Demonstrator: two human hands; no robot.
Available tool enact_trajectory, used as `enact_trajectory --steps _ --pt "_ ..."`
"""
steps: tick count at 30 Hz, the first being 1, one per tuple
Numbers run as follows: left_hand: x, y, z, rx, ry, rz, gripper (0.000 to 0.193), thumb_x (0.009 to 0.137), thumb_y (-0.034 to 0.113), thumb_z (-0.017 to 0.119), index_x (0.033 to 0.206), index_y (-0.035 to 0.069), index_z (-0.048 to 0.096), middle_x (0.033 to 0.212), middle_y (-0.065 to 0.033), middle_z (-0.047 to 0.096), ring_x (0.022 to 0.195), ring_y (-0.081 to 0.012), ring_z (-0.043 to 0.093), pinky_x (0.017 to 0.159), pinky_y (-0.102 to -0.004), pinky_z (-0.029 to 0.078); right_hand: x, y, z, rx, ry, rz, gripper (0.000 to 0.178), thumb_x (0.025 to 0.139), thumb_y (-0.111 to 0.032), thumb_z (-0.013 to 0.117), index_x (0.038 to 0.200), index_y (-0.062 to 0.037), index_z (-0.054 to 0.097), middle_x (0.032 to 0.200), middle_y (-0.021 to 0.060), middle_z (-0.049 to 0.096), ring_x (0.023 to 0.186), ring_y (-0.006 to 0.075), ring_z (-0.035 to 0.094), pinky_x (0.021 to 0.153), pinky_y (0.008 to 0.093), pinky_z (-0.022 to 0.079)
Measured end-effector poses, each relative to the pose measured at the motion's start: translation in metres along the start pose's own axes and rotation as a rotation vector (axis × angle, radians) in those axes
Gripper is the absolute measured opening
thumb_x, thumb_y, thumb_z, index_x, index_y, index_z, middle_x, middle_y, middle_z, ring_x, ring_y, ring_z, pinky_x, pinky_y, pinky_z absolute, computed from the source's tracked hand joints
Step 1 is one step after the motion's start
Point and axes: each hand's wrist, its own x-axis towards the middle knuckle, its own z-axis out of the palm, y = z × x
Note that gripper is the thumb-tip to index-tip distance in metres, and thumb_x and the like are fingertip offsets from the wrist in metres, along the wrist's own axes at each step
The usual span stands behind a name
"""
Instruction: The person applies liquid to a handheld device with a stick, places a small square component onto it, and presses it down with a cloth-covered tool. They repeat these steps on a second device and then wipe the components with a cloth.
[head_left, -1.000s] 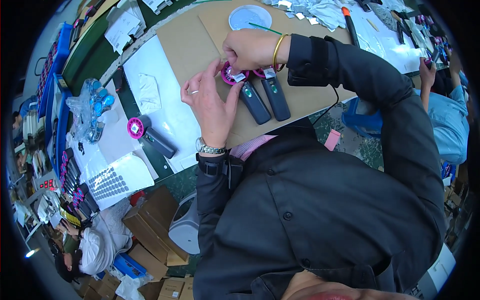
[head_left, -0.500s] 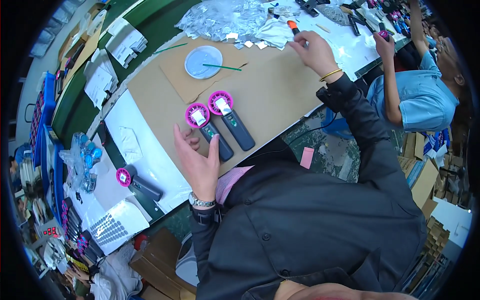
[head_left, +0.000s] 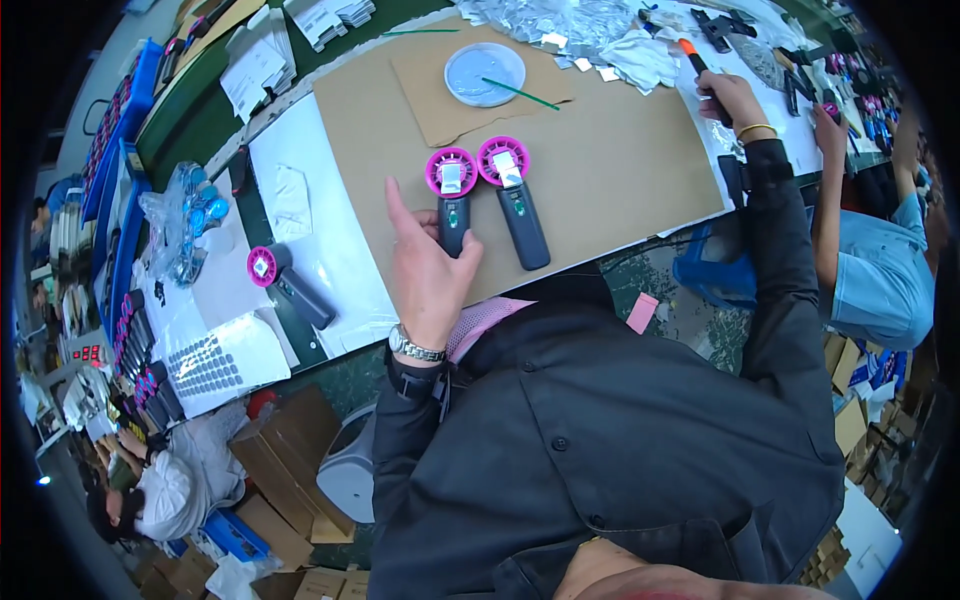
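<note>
The left fan [head_left: 452,212] and right fan [head_left: 524,230], dark grey with magenta heads bearing pale squares, lie near the cardboard's [head_left: 620,150] near edge. Heads point toward its far edge; long axes diverge nearward. The left hand [head_left: 430,270] pinches the left fan's handle, index finger extended; the right hand's [head_left: 733,97] fingers wrap an orange-tipped tool [head_left: 696,61].

No wording legible anywhere. Left pink-headed, dark grey handheld fan [head_left: 454,236]: white square patch [head_left: 451,178] on head, small green mark [head_left: 452,213] on handle, too tiny to read. Right pink-headed, dark grey handheld fan [head_left: 528,238]: same kind of patch and mark, also unreadable. Dark rectangular display with glowing red figures [head_left: 88,353], far left: blurred. White sheet of grey oval stickers [head_left: 206,366]: rows visible, any print too small.
</note>
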Motion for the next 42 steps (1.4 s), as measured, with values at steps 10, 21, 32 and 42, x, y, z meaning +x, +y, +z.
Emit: enact_trajectory --steps 10,21,32,42 --pt "0.013 -0.032 -0.039 0.476 0.383 0.459 0.102 0.089 0.019 0.087 0.168 -0.006 0.028 0.095 -0.0168 0.071 0.084 -0.0356 0.072 0.079 -0.0446 0.058 -0.160 -0.037 -0.001 0.293 0.126 -0.399 0.031 0.111 -0.027 0.071 0.121 0.0025 0.071 0.083 -0.0011 0.063 0.058 0.0050 0.053 0.053 0.0224 0.036" --pt "0.002 0.014 0.057 0.217 0.023 0.343 0.115 0.083 0.030 0.094 0.171 -0.004 0.028 0.090 -0.0158 0.071 0.072 -0.0358 0.069 0.069 -0.0475 0.058 -0.263 -0.059 0.032 0.026 -0.453 -0.549 0.049 0.109 0.000 0.065 0.158 -0.0007 0.058 0.100 0.0024 0.068 0.073 0.0073 0.059 0.066 0.0260 0.049" --pt "-0.017 -0.027 0.007 0.339 -0.021 0.475 0.069 0.082 0.011 0.076 0.150 0.003 0.064 0.111 -0.0149 0.065 0.107 -0.0374 0.065 0.089 -0.0480 0.055 -0.271 -0.082 0.038 -0.271 -0.510 -0.899 0.059 0.098 0.010 0.071 0.155 -0.0066 0.065 0.087 0.0112 0.066 0.070 0.0197 0.060 0.066 0.0341 0.048" --pt "-0.011 -0.035 0.004 0.319 -0.013 0.464 0.062 0.088 0.017 0.081 0.147 0.008 0.068 0.115 -0.0130 0.064 0.109 -0.0348 0.063 0.095 -0.0471 0.052 -0.264 -0.091 0.051 -0.383 -0.558 -1.061 0.057 0.096 0.010 0.072 0.150 -0.0072 0.070 0.079 0.0123 0.059 0.067 0.0273 0.058 0.064 0.0388 0.048"
